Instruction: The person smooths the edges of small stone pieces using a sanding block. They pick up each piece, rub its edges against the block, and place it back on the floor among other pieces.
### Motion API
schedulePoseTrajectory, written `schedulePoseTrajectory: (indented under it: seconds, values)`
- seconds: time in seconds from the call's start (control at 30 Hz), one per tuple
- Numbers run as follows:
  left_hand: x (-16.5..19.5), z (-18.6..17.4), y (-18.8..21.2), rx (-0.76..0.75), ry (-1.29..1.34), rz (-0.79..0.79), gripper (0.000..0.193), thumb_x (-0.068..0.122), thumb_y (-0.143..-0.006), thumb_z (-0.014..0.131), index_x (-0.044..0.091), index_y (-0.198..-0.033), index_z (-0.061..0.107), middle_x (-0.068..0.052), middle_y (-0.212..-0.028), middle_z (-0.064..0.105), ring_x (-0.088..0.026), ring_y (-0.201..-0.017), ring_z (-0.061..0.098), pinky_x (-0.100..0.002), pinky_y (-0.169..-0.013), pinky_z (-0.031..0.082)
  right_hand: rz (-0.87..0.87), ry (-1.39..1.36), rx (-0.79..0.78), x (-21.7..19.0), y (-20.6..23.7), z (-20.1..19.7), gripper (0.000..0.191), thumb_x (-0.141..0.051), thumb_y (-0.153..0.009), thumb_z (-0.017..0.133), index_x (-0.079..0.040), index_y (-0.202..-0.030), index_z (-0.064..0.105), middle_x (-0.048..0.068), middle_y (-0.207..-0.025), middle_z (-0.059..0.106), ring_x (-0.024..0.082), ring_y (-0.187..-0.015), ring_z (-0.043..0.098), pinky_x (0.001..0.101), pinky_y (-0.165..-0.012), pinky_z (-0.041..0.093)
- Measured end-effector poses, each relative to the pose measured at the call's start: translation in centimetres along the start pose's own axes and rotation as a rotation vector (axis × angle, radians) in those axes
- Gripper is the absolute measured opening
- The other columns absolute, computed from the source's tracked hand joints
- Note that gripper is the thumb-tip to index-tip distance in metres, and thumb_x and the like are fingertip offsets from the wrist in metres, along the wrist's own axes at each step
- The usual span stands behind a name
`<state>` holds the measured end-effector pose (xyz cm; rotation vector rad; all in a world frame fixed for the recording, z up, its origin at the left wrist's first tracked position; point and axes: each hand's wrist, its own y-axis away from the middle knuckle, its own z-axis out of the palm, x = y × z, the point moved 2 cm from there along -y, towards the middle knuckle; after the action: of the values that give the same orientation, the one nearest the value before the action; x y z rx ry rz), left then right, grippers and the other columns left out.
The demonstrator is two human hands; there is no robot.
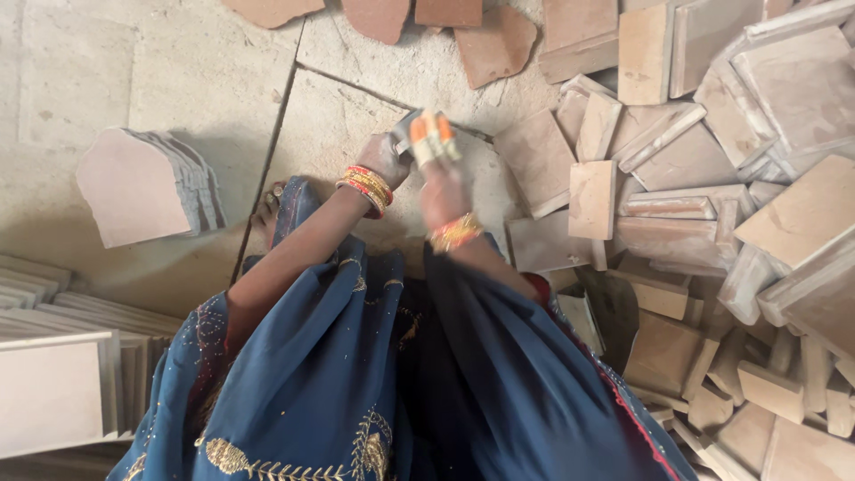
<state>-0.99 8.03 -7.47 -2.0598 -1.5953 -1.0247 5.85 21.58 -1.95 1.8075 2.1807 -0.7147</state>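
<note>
Blue garment [338, 374] below, both hands, left hand [385, 158] and right hand [438, 174], apparently grip one small stone piece [411, 125].

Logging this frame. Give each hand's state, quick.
Left hand: closed on the small grey piece.
Right hand: on the same piece, taped fingers wrapped over it.

— Any packages, labels, signs or screens down here?

— None that show. No box, no wrapper, no sticker, no display anywhere in view.

— Nothing printed at all?

— Nothing I can make out.
</note>
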Motion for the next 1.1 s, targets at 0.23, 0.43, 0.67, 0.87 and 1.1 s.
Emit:
schedulePoseTrajectory:
  seconds: [0.23, 0.43, 0.67, 0.87, 1.1]
  values:
    - [0.5, -1.2, 1.6, 0.067, 0.263, 0.045, 0.027, 0.025, -0.094, 0.067, 0.007, -0.114, 0.070, -0.022, -0.087, 0.073, -0.040, -0.081, 0.072, -0.044, -0.071, 0.059, -0.048, 0.222, 0.039, 1.1, -2.4, -1.2, 0.059, 0.004, -0.090, 0.057, -0.004, -0.148, 0.057, 0.023, -0.151, 0.052, 0.043, -0.137, 0.049, 0.0502, -0.112, 0.042]
    - [0.1, -1.2, 0.4, 0.096, 0.363, 0.149, 0.029, 0.022, -0.095, 0.067, 0.007, -0.119, 0.069, -0.020, -0.092, 0.075, -0.033, -0.081, 0.076, -0.038, -0.069, 0.058, 0.125, 0.109, -0.156, -0.2, -2.5, -1.1, 0.060, 0.006, -0.088, 0.052, -0.004, -0.147, 0.054, 0.022, -0.152, 0.052, 0.042, -0.137, 0.050, 0.0445, -0.111, 0.046]
    - [-1.2, -1.3, 1.1, -0.014, 0.283, -0.045, 0.031, 0.019, -0.095, 0.066, 0.013, -0.125, 0.070, -0.020, -0.090, 0.076, -0.032, -0.078, 0.076, -0.038, -0.070, 0.058, -0.097, 0.125, 0.071, -0.7, -1.8, 0.0, 0.063, 0.012, -0.092, 0.048, -0.006, -0.151, 0.054, 0.019, -0.156, 0.051, 0.038, -0.147, 0.046, 0.0436, -0.113, 0.045]
    - [0.4, -1.6, 0.7, 0.061, 0.259, 0.129, 0.037, 0.023, -0.095, 0.067, 0.010, -0.129, 0.071, -0.020, -0.093, 0.076, -0.034, -0.083, 0.074, -0.040, -0.072, 0.059, 0.123, 0.173, -0.088, 1.3, -3.5, -0.9, 0.056, 0.003, -0.095, 0.053, -0.006, -0.151, 0.051, 0.016, -0.153, 0.052, 0.037, -0.144, 0.045, 0.0475, -0.119, 0.042]
    - [-0.1, -2.2, 1.0, 0.122, 0.218, 0.231, 0.039, 0.034, -0.097, 0.072, 0.006, -0.123, 0.067, -0.016, -0.096, 0.077, -0.032, -0.082, 0.074, -0.040, -0.067, 0.060, -0.220, 0.150, 0.059, -4.9, -0.6, -1.9, 0.062, 0.004, -0.093, 0.058, -0.003, -0.154, 0.047, 0.015, -0.160, 0.048, 0.035, -0.148, 0.048, 0.0421, -0.115, 0.049]
